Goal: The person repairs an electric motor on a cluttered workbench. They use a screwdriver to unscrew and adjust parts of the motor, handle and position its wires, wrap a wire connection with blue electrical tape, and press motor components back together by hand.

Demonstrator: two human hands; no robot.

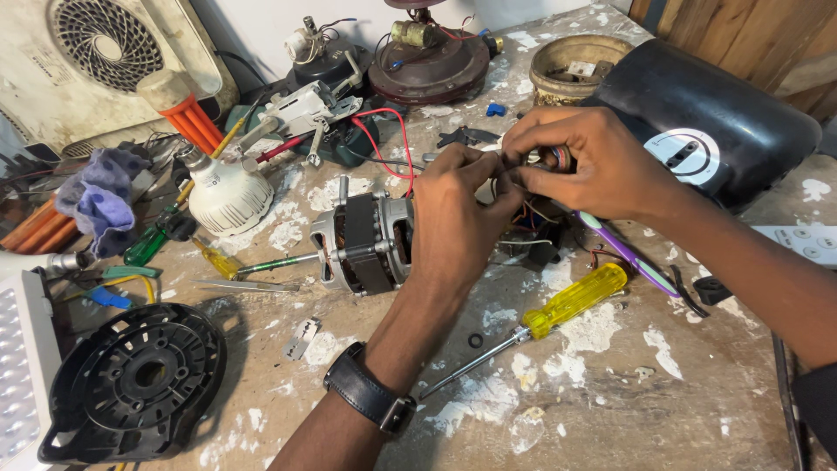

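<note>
yellow screwdriver (571, 301), white bulb (228, 196) (beside a purple cloth (103, 196))

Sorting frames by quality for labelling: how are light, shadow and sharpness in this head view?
Head view: light is even and soft; the left hand and right hand cast only faint shadows on the bench; the black housing shows mild glare; motor and yellow screwdriver are sharp, and the edges bow slightly.

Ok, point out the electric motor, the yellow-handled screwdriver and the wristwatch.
electric motor (362, 244), head view, on the dark laminated core.
yellow-handled screwdriver (575, 301), head view, mid-handle.
wristwatch (366, 392), head view, on the black strap, left wrist.
</note>
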